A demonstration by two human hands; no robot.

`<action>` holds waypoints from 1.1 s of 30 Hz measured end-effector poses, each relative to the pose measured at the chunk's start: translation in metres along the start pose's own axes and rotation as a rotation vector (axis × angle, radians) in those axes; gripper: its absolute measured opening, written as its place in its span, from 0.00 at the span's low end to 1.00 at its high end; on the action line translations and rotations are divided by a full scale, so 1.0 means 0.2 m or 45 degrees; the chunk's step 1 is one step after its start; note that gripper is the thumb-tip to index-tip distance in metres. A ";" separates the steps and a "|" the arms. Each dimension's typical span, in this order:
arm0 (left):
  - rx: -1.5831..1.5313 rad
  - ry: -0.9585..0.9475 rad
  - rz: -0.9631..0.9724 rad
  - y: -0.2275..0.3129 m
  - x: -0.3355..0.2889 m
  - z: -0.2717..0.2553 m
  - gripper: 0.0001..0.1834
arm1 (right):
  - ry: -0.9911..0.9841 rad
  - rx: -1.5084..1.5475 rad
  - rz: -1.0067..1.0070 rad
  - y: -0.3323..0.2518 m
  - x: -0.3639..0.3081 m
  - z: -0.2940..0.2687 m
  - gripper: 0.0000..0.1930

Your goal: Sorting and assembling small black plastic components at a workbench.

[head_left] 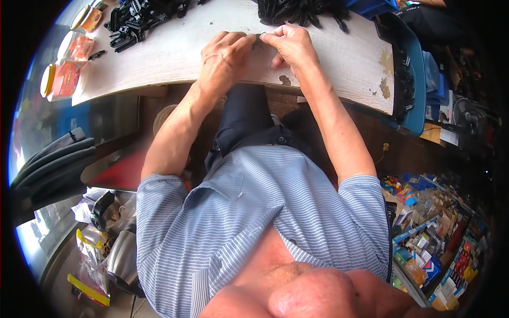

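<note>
Both hands meet over the far half of a worn white table (pixel 159 61), fingertips almost touching. My left hand (pixel 225 57) is closed, its thumb and fingers pinched together. Opposite it, my right hand (pixel 293 46) pinches with thumb and forefinger while its other fingers curl below. A tiny dark bit shows between the two sets of fingertips, too small to name. Beyond my left hand lies a heap of black plastic parts (pixel 140 24). Another pile of long black plastic pieces (pixel 302 11) lies just past my right hand.
Clear jars (pixel 66 82) with orange labels line the table's left end. At the right end stands a blue-green bin (pixel 418 79) holding black parts. A fan (pixel 469 114) is farther right. Mixed small packages (pixel 429 244) crowd the lower right; a silver kettle-like vessel (pixel 123 257) is lower left.
</note>
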State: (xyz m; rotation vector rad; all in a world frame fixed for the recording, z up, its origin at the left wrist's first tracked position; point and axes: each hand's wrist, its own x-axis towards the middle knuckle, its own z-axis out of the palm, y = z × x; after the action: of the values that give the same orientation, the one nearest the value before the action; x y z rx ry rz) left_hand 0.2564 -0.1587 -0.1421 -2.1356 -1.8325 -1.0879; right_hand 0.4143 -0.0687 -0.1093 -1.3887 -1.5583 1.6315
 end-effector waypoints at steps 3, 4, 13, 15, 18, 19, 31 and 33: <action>0.062 -0.019 0.045 0.01 0.00 -0.01 0.12 | 0.027 -0.002 -0.020 0.02 0.01 0.00 0.12; 0.099 -0.009 0.058 0.01 0.00 -0.01 0.12 | 0.034 0.000 -0.033 0.02 0.01 0.00 0.12; 0.096 0.012 0.036 -0.01 -0.04 -0.03 0.14 | 0.091 -0.009 -0.035 0.02 0.01 0.02 0.14; -0.005 0.023 -0.041 -0.01 -0.04 -0.04 0.15 | 0.055 0.051 0.006 0.00 0.00 0.00 0.16; -0.185 0.049 -0.115 0.00 -0.02 -0.01 0.16 | -0.058 0.107 0.118 -0.05 -0.03 -0.05 0.19; -0.271 0.060 -0.107 0.02 0.01 0.00 0.17 | -0.081 0.170 0.106 -0.04 -0.03 -0.08 0.18; 0.685 -0.048 -0.242 -0.47 0.39 0.12 0.24 | 0.732 0.612 -0.034 0.00 -0.04 -0.88 0.20; 0.649 -0.005 -0.144 -0.45 0.37 0.11 0.18 | 1.022 0.704 -0.061 -0.02 -0.01 -1.08 0.21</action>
State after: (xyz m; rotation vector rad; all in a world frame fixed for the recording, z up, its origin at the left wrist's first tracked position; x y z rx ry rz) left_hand 0.1844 -0.0647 -0.1466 -1.7559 -1.9832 -0.5462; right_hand 0.6047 0.0241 -0.0681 -1.4037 -0.6140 1.1139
